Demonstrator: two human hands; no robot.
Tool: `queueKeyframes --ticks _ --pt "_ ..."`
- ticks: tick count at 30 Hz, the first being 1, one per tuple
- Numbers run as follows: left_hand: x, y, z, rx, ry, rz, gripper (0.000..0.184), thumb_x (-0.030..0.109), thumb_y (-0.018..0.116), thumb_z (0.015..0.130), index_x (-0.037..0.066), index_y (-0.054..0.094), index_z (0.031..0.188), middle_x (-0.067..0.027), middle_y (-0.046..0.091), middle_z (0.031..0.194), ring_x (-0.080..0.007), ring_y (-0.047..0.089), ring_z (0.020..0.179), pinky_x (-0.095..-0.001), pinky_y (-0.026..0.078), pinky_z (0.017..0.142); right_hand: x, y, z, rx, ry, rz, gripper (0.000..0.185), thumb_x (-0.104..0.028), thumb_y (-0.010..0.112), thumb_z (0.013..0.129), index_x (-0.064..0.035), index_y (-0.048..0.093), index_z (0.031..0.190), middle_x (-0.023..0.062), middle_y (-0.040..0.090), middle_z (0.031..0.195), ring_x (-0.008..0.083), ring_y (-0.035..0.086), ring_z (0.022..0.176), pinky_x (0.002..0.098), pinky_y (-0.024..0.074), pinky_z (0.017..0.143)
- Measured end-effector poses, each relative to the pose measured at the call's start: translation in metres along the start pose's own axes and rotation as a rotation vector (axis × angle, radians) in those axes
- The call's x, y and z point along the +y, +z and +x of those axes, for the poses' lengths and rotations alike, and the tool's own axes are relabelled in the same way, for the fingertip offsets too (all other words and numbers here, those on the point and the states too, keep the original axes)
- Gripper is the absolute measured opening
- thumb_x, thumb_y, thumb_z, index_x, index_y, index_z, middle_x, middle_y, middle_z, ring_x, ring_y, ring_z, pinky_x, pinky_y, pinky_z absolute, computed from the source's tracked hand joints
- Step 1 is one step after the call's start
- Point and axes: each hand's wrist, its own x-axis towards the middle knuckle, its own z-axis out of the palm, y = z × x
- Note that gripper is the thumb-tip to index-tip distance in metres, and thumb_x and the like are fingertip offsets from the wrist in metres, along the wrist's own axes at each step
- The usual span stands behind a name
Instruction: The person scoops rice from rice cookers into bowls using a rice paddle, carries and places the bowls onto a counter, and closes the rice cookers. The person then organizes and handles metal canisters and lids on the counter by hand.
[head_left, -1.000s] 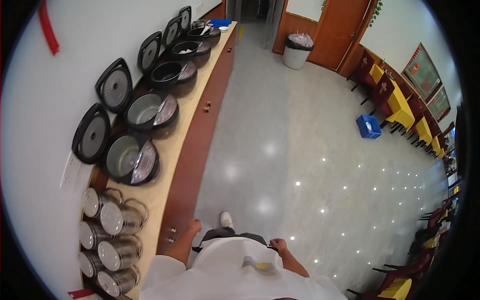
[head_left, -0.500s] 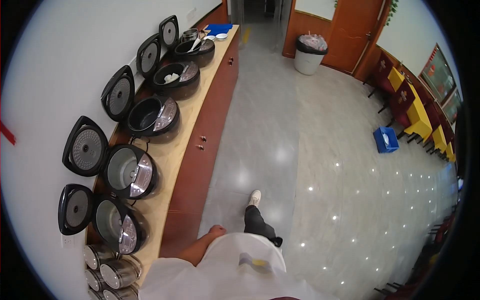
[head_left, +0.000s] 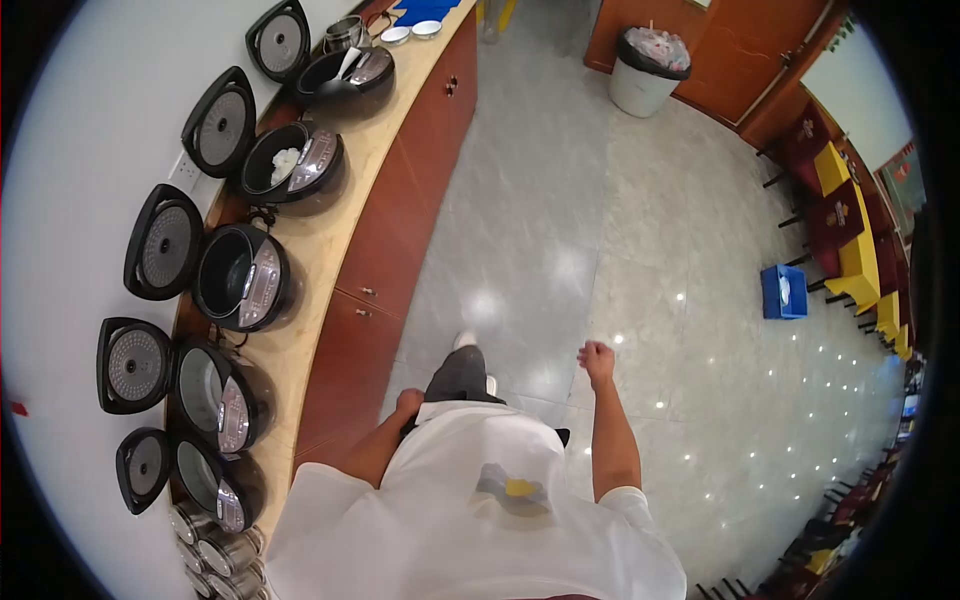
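My left hand (head_left: 409, 401) hangs low beside my hip, near the front of the cabinet. Its fingers are mostly hidden. My right hand (head_left: 596, 360) is out over the floor with its fingers curled in, and nothing shows in it. To my left, several black rice cookers stand in a row with lids raised, among them a middle cooker (head_left: 240, 277). A farther rice cooker (head_left: 291, 165) has something white inside, and a white rice paddle (head_left: 349, 64) rests in the farthest one. Neither hand touches them.
The wooden counter (head_left: 335, 230) runs along the left wall above red-brown cabinets (head_left: 372, 250). Glass jars (head_left: 228, 552) stand at its near end, white bowls (head_left: 427, 28) at the far end. Ahead is a lined trash bin (head_left: 645, 80). On the right are a blue crate (head_left: 784, 292), yellow-covered tables and chairs.
I have walked forward, so the cookers, bin and crate sit nearer or lower in view. My right hand has swung into sight, and my other foot has moved.
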Motion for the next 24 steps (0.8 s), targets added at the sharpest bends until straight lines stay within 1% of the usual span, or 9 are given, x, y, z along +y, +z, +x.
queueKeyframes --ticks 4,7,8,10,15,17,19,21,24 --pt "0.064 -0.026 0.048 -0.016 -0.155 -0.126 0.041 0.038 0.062 0.084 0.003 0.077 0.101 -0.0222 0.073 0.108 -0.0398 0.069 0.103 -0.0461 0.054 0.09 -0.047 0.026 0.043 -0.063 -0.09 -0.077 0.029 -0.023 0.058 0.102 0.0042 0.067 0.106 0.0127 0.072 0.088 0.0172 0.069 0.07 0.0281 0.0555 0.059" --pt "0.101 -0.037 0.099 -0.226 -0.241 -0.054 0.043 0.039 0.067 0.082 0.002 0.076 0.103 -0.023 0.073 0.108 -0.038 0.07 0.102 -0.0444 0.053 0.089 0.041 0.02 0.099 -0.181 -0.038 -0.233 0.031 -0.026 0.059 0.097 0.0008 0.073 0.09 0.0088 0.072 0.073 0.016 0.069 0.062 0.0331 0.0551 0.058" --pt "0.103 -0.034 0.119 -0.202 -0.248 -0.162 0.044 0.038 0.071 0.081 0.002 0.076 0.105 -0.0211 0.074 0.109 -0.0353 0.071 0.101 -0.0441 0.052 0.088 0.038 0.012 0.099 -0.235 -0.045 -0.602 0.032 -0.028 0.057 0.096 -0.0014 0.075 0.094 0.0098 0.074 0.076 0.0242 0.071 0.07 0.0392 0.0567 0.065" --pt "0.116 -0.029 0.159 -0.207 -0.261 -0.187 0.043 0.038 0.071 0.08 0.002 0.076 0.104 -0.0218 0.074 0.108 -0.0362 0.071 0.101 -0.0441 0.053 0.087 0.071 -0.009 0.114 -0.383 -0.162 -0.857 0.034 -0.031 0.056 0.094 -0.0024 0.075 0.099 0.0167 0.074 0.086 0.0308 0.072 0.084 0.0454 0.0562 0.077" --pt "0.185 -0.089 0.268 -0.141 -0.064 -0.197 0.04 0.038 0.071 0.077 0.002 0.077 0.096 -0.0252 0.072 0.106 -0.0406 0.071 0.102 -0.0445 0.056 0.087 0.021 -0.012 0.178 -0.352 0.144 -0.774 0.032 -0.031 0.058 0.093 -0.0049 0.075 0.102 0.0176 0.074 0.095 0.0331 0.071 0.092 0.0461 0.056 0.081" --pt "0.237 -0.134 0.288 -0.04 -0.217 -0.126 0.04 0.035 0.069 0.079 -0.002 0.076 0.094 -0.0272 0.071 0.105 -0.0439 0.069 0.102 -0.0492 0.055 0.087 -0.007 -0.004 0.213 -0.315 0.173 -0.722 0.031 -0.031 0.059 0.092 -0.0059 0.075 0.103 0.0179 0.073 0.098 0.0339 0.07 0.095 0.0463 0.0559 0.082" --pt "0.258 -0.165 0.323 -0.094 -0.137 -0.032 0.036 0.033 0.066 0.085 -0.001 0.075 0.093 -0.024 0.074 0.096 -0.0374 0.073 0.091 -0.0471 0.057 0.078 -0.034 0.012 0.246 -0.297 0.181 -0.687 0.031 -0.031 0.06 0.092 -0.0069 0.075 0.104 0.0183 0.073 0.101 0.0348 0.07 0.097 0.0466 0.0558 0.083" --pt "0.311 -0.204 0.335 -0.032 -0.276 -0.551 0.03 0.029 0.065 0.09 0.0 0.072 0.095 -0.015 0.074 0.085 -0.025 0.072 0.075 -0.0397 0.057 0.065 -0.054 0.032 0.285 -0.306 0.161 -0.678 0.03 -0.031 0.061 0.091 -0.0079 0.074 0.105 0.0186 0.073 0.105 0.0357 0.07 0.1 0.0469 0.0557 0.085" --pt "0.36 -0.243 0.355 0.064 -0.157 -0.818 0.022 0.024 0.063 0.095 0.003 0.069 0.098 -0.0078 0.068 0.079 -0.0152 0.066 0.066 -0.0312 0.053 0.057 -0.067 0.058 0.35 -0.368 0.083 -0.727 0.03 -0.031 0.062 0.091 -0.0094 0.074 0.107 0.0192 0.072 0.11 0.0371 0.069 0.105 0.0473 0.0556 0.087"
